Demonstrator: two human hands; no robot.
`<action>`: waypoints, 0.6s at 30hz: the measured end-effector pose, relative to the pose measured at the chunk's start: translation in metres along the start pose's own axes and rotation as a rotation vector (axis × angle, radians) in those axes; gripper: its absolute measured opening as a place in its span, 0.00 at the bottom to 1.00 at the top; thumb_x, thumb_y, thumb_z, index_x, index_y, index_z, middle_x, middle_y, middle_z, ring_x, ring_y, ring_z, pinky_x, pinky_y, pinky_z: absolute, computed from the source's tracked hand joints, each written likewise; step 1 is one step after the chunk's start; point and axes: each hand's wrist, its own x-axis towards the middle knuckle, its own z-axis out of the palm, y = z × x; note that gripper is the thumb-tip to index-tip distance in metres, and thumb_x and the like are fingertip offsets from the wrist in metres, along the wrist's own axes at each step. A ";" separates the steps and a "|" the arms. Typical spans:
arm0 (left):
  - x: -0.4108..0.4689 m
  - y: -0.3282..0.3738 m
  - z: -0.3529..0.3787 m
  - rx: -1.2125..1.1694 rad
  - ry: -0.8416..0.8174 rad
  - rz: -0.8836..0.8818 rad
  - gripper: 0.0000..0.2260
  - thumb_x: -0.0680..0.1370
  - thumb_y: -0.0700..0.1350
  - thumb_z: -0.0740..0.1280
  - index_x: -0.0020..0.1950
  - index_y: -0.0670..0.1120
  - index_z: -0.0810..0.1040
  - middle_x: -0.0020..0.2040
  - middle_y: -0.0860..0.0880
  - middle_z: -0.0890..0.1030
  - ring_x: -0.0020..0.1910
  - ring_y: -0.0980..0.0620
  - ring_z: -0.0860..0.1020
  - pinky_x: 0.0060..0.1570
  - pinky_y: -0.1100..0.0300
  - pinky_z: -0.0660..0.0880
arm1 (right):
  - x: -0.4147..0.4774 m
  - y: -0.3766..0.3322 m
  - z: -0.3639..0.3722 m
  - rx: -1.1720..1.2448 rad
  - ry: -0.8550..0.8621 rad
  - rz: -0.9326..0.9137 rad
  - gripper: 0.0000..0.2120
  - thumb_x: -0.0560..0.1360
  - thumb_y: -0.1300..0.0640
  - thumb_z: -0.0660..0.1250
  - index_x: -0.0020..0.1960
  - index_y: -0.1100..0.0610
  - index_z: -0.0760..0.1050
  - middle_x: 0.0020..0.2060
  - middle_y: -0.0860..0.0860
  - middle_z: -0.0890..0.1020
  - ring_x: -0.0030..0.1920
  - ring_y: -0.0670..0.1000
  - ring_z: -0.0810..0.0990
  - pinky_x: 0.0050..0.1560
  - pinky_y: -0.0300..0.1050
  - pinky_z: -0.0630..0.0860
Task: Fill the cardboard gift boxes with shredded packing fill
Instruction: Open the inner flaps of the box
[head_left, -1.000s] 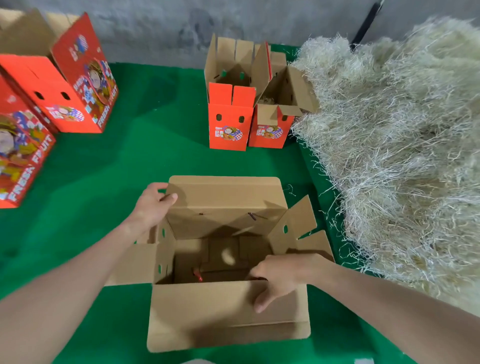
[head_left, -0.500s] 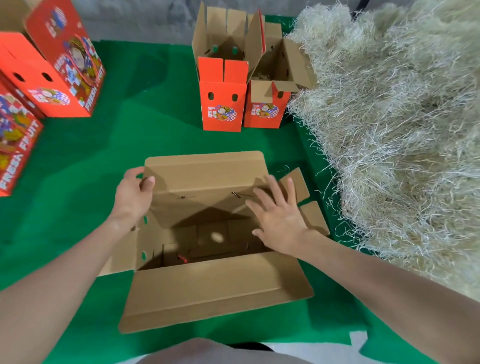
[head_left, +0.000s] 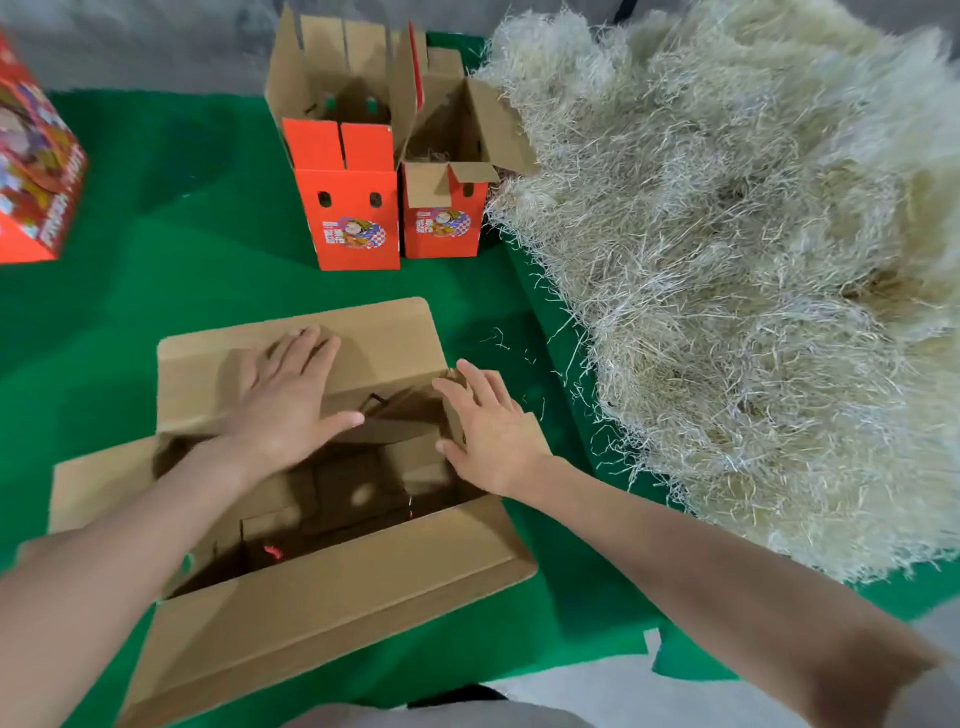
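Across the right half of the frame the shredded fill (head_left: 753, 260) is heaped in one big pale mound, close to the right arm, presumably so handfuls can be pulled straight across. At lower centre the brown box (head_left: 322, 613) stands open-topped with its flaps splayed. Its dark inside appears to hold no fill, though shadow hides the corners. At upper centre two orange boxes (head_left: 348, 208) stand upright with flaps raised, just beside the mound. The left hand (head_left: 283, 410) lies flat, fingers straight, pressing the far flap back. The right hand (head_left: 491, 431), fingers spread, pushes the right side flap outward, likely to clear the mouth. Neither hand holds anything. A green cloth (head_left: 182, 260) covers the surface, and a grey wall (head_left: 156, 41) runs along the top.
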 end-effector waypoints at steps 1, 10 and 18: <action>0.004 0.006 0.004 0.014 -0.073 -0.007 0.35 0.75 0.63 0.60 0.77 0.52 0.50 0.77 0.49 0.51 0.75 0.48 0.50 0.72 0.47 0.46 | 0.001 0.002 -0.005 0.048 -0.001 -0.002 0.30 0.75 0.46 0.62 0.71 0.45 0.53 0.73 0.48 0.51 0.73 0.54 0.51 0.61 0.60 0.69; 0.024 0.067 -0.025 -0.246 0.091 -0.005 0.20 0.78 0.55 0.60 0.65 0.46 0.74 0.66 0.46 0.73 0.67 0.45 0.67 0.67 0.50 0.61 | -0.001 0.097 -0.099 0.233 0.252 0.284 0.24 0.76 0.55 0.65 0.70 0.56 0.65 0.69 0.54 0.67 0.69 0.56 0.65 0.71 0.51 0.61; 0.070 0.143 -0.068 -0.488 0.217 0.139 0.09 0.77 0.42 0.65 0.55 0.44 0.80 0.52 0.48 0.82 0.49 0.51 0.78 0.53 0.57 0.72 | 0.002 0.211 -0.188 -0.091 0.406 0.474 0.24 0.76 0.59 0.64 0.70 0.51 0.64 0.70 0.53 0.63 0.70 0.56 0.61 0.68 0.57 0.66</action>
